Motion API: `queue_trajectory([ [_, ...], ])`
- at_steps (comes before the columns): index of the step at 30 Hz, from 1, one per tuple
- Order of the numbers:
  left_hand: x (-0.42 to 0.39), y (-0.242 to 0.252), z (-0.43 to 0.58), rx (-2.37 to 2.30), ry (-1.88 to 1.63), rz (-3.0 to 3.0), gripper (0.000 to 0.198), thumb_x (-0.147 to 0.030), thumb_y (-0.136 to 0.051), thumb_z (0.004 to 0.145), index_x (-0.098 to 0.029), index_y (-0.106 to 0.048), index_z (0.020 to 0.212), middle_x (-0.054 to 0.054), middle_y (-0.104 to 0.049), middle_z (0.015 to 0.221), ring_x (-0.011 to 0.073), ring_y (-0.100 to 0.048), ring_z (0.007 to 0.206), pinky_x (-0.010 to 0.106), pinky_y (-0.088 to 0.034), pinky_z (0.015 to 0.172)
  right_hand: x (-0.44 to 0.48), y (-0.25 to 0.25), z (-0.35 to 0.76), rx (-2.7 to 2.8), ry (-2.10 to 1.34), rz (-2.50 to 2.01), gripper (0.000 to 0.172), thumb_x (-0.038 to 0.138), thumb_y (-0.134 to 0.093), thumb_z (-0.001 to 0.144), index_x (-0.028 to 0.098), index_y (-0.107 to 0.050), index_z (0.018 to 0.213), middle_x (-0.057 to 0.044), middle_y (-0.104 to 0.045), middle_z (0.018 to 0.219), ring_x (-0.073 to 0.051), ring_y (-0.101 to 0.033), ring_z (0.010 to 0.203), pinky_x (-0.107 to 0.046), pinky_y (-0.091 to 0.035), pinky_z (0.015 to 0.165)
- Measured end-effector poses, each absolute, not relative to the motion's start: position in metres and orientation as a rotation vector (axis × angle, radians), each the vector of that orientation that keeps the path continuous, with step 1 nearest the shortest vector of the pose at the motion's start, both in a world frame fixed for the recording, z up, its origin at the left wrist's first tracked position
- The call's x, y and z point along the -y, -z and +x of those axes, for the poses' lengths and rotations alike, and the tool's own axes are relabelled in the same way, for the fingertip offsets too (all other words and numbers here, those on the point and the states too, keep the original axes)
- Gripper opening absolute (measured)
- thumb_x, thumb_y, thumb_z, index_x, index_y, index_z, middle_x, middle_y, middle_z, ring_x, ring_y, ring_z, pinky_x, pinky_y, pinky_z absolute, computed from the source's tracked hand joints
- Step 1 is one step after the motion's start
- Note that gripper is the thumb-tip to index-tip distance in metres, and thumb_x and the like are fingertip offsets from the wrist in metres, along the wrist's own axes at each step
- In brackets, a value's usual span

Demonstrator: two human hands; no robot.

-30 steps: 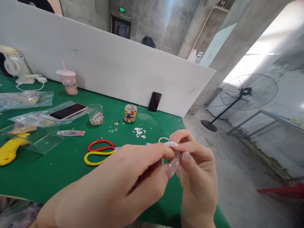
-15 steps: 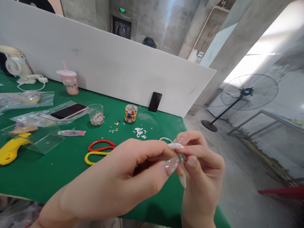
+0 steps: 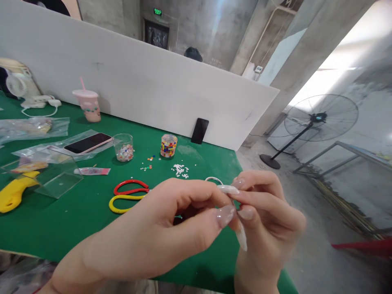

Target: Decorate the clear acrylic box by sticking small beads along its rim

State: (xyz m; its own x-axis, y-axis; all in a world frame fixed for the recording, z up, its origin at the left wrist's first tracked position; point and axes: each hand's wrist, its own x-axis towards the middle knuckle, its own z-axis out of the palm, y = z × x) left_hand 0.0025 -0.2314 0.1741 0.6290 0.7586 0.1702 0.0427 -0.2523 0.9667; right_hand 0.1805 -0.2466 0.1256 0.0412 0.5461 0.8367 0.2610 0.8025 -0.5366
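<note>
My left hand (image 3: 183,220) reaches across the front of the table, its thumb and fingers pinched together. Fingertip to fingertip with it, my right hand (image 3: 266,216) is also closed in a pinch. Whatever small thing lies between the fingers is hidden by the long nails. A thin white loop (image 3: 214,179) shows just behind the fingertips; I cannot tell whether either hand holds it. Scissors with one red and one yellow handle (image 3: 127,198) lie left of the hands, partly covered by my left hand. Small white pieces (image 3: 180,170) are scattered behind the hands.
On the green table (image 3: 92,220) stand a cup covered in coloured tiles (image 3: 168,146), a clear cup of small pieces (image 3: 124,149) and a pink tumbler (image 3: 88,105). A phone (image 3: 88,143), clear box (image 3: 59,179) and yellow tool (image 3: 18,192) lie left. A white partition (image 3: 137,90) bounds the back.
My right hand has shifted a little to the right, and the left fingertips have followed slightly. The pinched fingers still meet. Objects on the table have not moved.
</note>
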Motion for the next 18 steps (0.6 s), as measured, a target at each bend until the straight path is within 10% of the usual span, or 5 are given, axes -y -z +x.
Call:
queue_trajectory([
  [18, 0.234, -0.159, 0.023, -0.626, -1.072, 1.637, 0.019, -0.023, -0.052, 0.080, -0.018, -0.050, 0.061, -0.001, -0.053, 0.055, 0.0101, -0.048, 0.052, 0.022, -0.032, 0.045, 0.248, -0.122, 0.172, 1.491, -0.084, -0.700, 0.018, 0.024, -0.067, 0.093, 0.030, -0.077, 0.106, -0.001, -0.065, 0.093, -0.013, -0.065, 0.082, -0.028, -0.057, 0.066],
])
